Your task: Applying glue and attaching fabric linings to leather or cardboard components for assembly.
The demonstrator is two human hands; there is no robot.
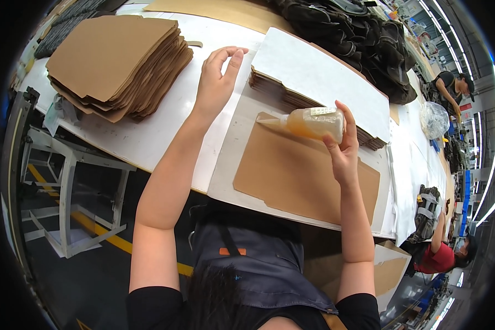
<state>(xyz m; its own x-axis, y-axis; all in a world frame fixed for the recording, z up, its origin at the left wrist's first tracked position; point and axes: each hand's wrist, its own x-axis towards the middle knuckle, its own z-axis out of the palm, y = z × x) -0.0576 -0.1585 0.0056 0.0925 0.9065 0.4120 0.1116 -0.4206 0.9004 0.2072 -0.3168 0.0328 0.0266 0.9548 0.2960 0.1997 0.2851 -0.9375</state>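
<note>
My right hand [344, 143] is wrapped around the base of a clear squeeze bottle [311, 123] holding amber liquid. The bottle lies tilted in the air, its tapered nozzle pointing left. Beneath it a brown cardboard piece [308, 173] rests flat on a pale grey board [225, 165]. My left hand [217, 80] is raised over the white table, left of the board, fingers stretched forward and curved with the thumb apart; I see nothing in it. Just beyond the cardboard piece is a row of stacked brown pieces [291, 98], with a white sheet [319, 66] on top.
A tall stack of brown cardboard pieces [115, 60] stands at the left. Dark fabric goods [352, 38] are heaped at the far side. A white metal frame [69, 187] is below left. Two other people work at the right, one in a red shirt [443, 253].
</note>
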